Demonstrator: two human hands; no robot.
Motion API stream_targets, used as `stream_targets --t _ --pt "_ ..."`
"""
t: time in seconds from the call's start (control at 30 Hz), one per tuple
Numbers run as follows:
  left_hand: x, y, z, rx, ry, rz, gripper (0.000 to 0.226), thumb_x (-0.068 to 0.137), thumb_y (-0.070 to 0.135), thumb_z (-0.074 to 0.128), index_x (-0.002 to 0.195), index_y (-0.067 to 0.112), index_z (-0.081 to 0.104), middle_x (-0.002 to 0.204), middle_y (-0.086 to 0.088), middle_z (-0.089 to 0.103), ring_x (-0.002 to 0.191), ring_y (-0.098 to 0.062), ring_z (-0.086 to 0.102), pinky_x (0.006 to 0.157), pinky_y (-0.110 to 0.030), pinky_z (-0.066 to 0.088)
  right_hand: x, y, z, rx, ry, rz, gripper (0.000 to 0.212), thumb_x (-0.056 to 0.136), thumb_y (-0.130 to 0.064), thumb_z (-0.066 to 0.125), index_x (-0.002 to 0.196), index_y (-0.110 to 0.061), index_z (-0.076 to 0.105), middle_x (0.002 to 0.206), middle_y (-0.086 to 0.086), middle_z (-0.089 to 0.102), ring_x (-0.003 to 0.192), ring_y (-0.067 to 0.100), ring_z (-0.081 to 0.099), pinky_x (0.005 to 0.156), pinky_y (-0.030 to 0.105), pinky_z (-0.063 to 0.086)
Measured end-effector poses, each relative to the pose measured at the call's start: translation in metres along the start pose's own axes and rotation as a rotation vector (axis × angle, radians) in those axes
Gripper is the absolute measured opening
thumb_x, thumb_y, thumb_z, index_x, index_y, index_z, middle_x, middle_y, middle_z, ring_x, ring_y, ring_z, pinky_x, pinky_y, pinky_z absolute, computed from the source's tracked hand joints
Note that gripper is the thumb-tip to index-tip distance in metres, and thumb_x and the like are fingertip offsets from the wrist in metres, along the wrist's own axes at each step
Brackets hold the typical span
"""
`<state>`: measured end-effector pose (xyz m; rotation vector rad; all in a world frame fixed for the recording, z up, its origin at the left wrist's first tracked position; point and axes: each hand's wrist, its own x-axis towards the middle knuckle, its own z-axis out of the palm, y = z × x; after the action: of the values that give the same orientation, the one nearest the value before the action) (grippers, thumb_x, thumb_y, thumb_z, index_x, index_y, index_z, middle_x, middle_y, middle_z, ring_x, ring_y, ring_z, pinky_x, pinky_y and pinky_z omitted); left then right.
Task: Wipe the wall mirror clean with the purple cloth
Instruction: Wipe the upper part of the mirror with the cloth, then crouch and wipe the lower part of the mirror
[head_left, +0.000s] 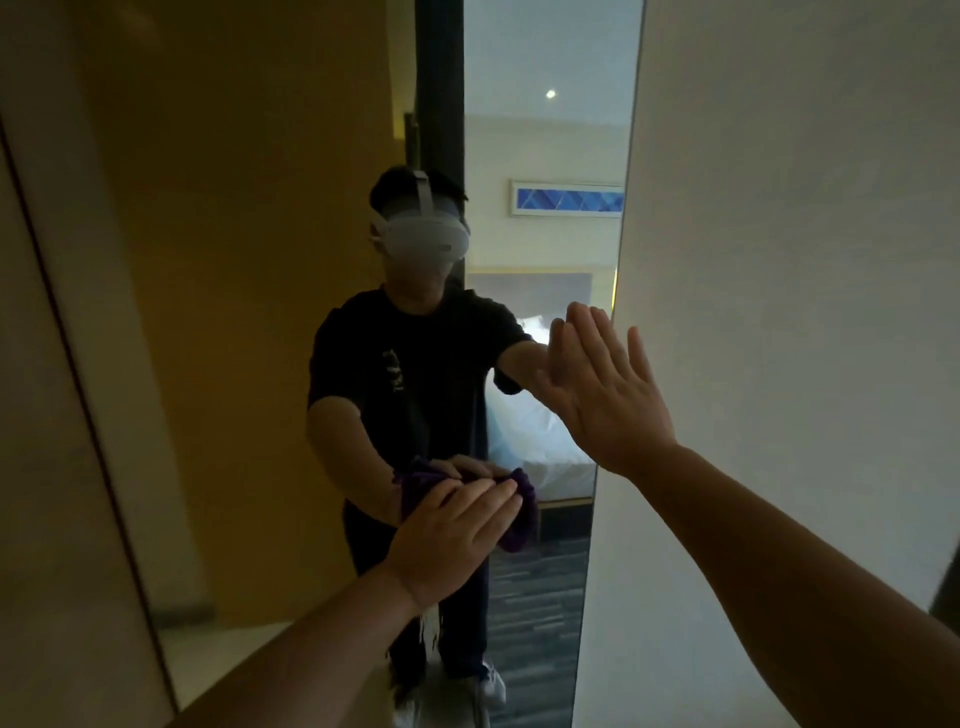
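Observation:
The tall wall mirror (249, 218) fills the middle and left of the view and reflects a person in dark clothes. My left hand (447, 540) presses the purple cloth (522, 525) flat against the glass at about waist height; most of the cloth is hidden under the palm and only its right edge shows. My right hand (608, 389) is raised with fingers spread and straight, its fingertips at the mirror's right edge, holding nothing.
A pale wall panel (789, 260) borders the mirror on the right. A beige wall (47, 415) borders it on the left. The glass reflects a bed with white linen, a framed blue picture and patterned carpet.

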<state>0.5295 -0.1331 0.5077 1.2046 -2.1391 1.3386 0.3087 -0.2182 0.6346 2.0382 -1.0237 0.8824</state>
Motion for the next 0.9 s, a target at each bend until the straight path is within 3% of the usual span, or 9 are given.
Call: stream_targets --t 0.1,0.23,0.33,0.53,0.73,0.9 --pt "0.035 -0.015 -0.022 -0.039 0.052 -0.083 0.045 0.094 0.013 0.05 0.139 0.013 0.05 0.137 -0.006 0.057 0.117 -0.026 0.056 0.097 -0.04 0.039 -0.013 0.013 -0.009 0.026 0.005 0.025 0.068 0.105 -0.042 0.029 0.158 -0.013 -0.001 0.166 0.013 0.0 0.153 0.032 0.001 0.122 0.052 0.011" --pt "0.104 -0.045 -0.057 0.0 0.209 -0.217 0.043 0.093 0.01 0.052 0.136 0.008 0.055 0.134 -0.011 0.059 0.117 -0.03 0.052 0.096 -0.041 0.036 -0.023 0.045 -0.005 0.085 -0.049 0.161 0.067 0.103 -0.05 0.013 0.155 -0.008 0.004 0.164 0.015 0.005 0.152 0.03 0.001 0.123 0.049 0.009" --pt "0.162 -0.066 -0.084 0.036 0.246 -0.249 0.05 0.089 0.01 0.065 0.138 0.006 0.052 0.139 -0.013 0.055 0.124 -0.031 0.049 0.101 -0.044 0.037 -0.024 0.066 0.003 0.054 -0.062 0.147 0.065 0.102 -0.043 0.022 0.155 -0.005 0.018 0.164 0.018 0.011 0.151 0.03 0.001 0.122 0.048 0.007" --pt "0.24 -0.084 -0.097 0.146 0.233 -0.315 0.057 0.09 0.015 0.069 0.142 0.009 0.047 0.147 -0.011 0.048 0.134 -0.031 0.044 0.11 -0.045 0.035 -0.017 0.083 0.018 0.083 -0.004 0.094 0.063 0.102 -0.037 0.04 0.154 -0.006 0.022 0.163 0.018 0.016 0.15 0.029 0.0 0.12 0.047 0.002" --pt "0.206 -0.044 -0.049 0.208 0.155 -0.263 0.058 0.105 0.033 0.044 0.154 0.007 0.027 0.162 -0.015 0.024 0.15 -0.032 0.02 0.121 -0.05 0.02 -0.019 0.086 0.033 0.139 0.036 0.06 0.062 0.102 -0.037 0.035 0.154 -0.006 0.022 0.163 0.017 0.016 0.152 0.032 0.007 0.123 0.048 0.008" --pt "0.141 0.014 0.004 0.198 0.156 -0.146 0.051 0.105 0.028 0.042 0.151 0.007 0.035 0.159 -0.014 0.03 0.149 -0.034 0.024 0.118 -0.053 0.026 -0.029 0.084 0.042 0.175 0.065 0.044 0.063 0.102 -0.036 0.035 0.156 -0.007 0.019 0.164 0.016 0.014 0.152 0.032 0.007 0.123 0.05 0.01"
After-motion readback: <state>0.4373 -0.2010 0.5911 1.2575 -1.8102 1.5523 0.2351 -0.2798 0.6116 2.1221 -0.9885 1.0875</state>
